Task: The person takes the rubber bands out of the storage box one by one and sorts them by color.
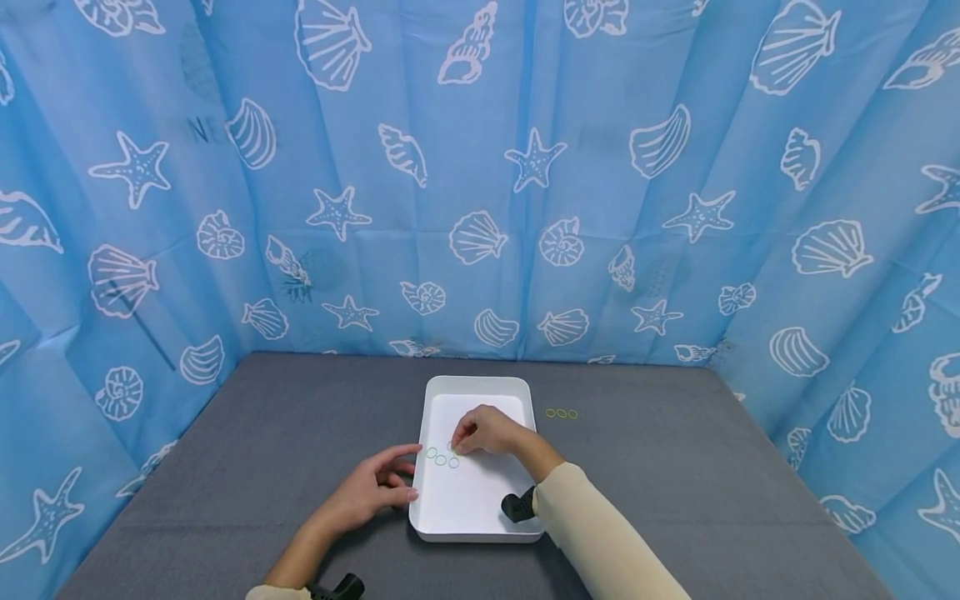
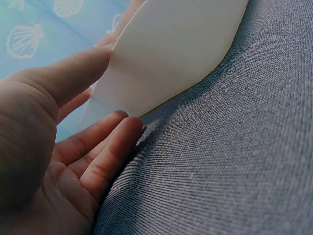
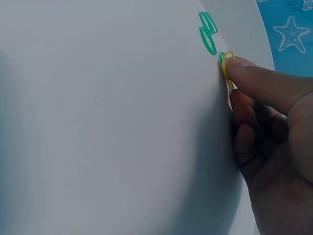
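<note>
A white rectangular tray (image 1: 480,512) lies on the grey cloth. My right hand (image 1: 489,429) is over its inner left part, thumb and fingertips pinching a small yellow rubber band (image 3: 224,67) close to the tray floor. Beside these fingertips, green rubber bands (image 3: 212,39) lie flat on the white floor; one is partly hidden behind the yellow one. At the tray's left side, my left hand (image 1: 363,490) rests its fingertips against the outer wall (image 2: 171,49), fingers loosely bent and holding nothing.
Three yellow rubber bands (image 1: 562,418) lie in a row on the grey tablecloth (image 1: 645,467), just right of the tray's far end. A blue curtain (image 1: 480,292) with white shells and starfish hangs behind the table and along both sides.
</note>
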`<state>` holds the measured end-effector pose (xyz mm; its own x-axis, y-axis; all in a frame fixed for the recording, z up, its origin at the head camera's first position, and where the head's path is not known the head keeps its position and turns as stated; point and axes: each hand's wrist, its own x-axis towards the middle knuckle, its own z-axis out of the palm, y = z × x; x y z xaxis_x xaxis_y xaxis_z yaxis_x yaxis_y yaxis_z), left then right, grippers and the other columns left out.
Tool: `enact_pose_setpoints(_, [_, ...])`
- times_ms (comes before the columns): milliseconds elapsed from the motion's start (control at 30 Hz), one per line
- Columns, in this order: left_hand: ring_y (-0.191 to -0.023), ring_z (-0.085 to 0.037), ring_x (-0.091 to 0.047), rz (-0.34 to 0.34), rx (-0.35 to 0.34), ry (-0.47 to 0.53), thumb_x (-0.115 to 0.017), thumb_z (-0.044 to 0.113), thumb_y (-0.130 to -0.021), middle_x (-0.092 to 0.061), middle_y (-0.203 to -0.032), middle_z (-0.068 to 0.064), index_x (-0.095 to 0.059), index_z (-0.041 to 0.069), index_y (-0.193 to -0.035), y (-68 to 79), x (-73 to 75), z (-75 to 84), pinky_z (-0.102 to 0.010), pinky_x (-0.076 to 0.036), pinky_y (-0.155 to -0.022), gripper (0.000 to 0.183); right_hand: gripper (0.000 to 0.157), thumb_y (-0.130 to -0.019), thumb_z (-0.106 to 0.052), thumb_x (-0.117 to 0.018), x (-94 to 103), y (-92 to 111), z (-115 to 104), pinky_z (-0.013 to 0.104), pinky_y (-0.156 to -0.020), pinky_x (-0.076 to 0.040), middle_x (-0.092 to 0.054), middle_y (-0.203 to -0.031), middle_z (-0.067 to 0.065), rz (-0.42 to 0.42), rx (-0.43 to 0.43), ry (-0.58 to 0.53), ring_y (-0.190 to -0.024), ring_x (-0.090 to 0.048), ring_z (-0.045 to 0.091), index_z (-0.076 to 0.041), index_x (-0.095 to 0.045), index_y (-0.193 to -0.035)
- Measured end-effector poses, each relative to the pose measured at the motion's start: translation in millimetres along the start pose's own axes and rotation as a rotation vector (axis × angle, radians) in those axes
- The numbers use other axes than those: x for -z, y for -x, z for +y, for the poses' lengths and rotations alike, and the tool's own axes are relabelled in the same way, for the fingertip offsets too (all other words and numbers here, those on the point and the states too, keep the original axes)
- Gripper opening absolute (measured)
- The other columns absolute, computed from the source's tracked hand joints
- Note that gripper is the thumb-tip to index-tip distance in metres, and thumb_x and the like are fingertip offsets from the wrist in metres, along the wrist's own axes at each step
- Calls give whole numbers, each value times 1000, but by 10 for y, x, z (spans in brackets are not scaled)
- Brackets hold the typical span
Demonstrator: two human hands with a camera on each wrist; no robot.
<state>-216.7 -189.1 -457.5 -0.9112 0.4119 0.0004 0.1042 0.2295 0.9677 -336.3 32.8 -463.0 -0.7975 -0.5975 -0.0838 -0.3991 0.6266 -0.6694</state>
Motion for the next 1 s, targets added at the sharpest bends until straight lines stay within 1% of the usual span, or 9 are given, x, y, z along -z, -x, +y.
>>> enact_pose_setpoints(267, [-80,-26,-55,-14,-16,12,-64,12,-77,-47,-110,-24,-35,4,-130,-12,7,-45,-38,-47,-63,61,5,-73,-17,-69,37,41,-13,22,-54,-39,-61,-66,-4,34,21,1,-59,-49,9,-13,-67,-71])
enact_pose_setpoints(533, [-80,-27,-55,-8,-12,-9,-64,13,-78,-48,-110,-24,-35,3,-130,-4,3,-14,-36,-47,-63,61,6,-75,-19,-67,102,76,-10,25,-51,-41,-59,-65,-2,72,-54,-30,-57,-49,12,-14,-65,-71])
enact_pose_setpoints(733, [-80,-27,-55,-5,-9,-13,-64,13,-77,-48,-110,-24,-35,3,-130,4,-4,3,-36,-47,-62,61,7,-75,-23,-67,228,100,-9,26,-52,-42,-57,-66,-3,121,-61,-27,-59,-49,12,-18,-63,-71])
enact_pose_setpoints(833, [-80,-27,-55,-5,-13,-7,-65,12,-77,-48,-110,-24,-35,4,-130,-14,5,-41,-36,-47,-62,61,8,-75,-22,-67,301,125,-2,27,-52,-42,-56,-66,-2,153,-43,-44,-59,-49,13,-16,-63,-72])
enact_pose_setpoints(1000, [-79,-27,-56,7,-28,-10,-65,14,-77,-49,-109,-21,-36,7,-130,-73,25,-210,-36,-47,-60,61,10,-75,-24,-67,404,184,45,27,-53,-42,-56,-67,-2,200,-36,-58,-60,-49,13,-16,-62,-71])
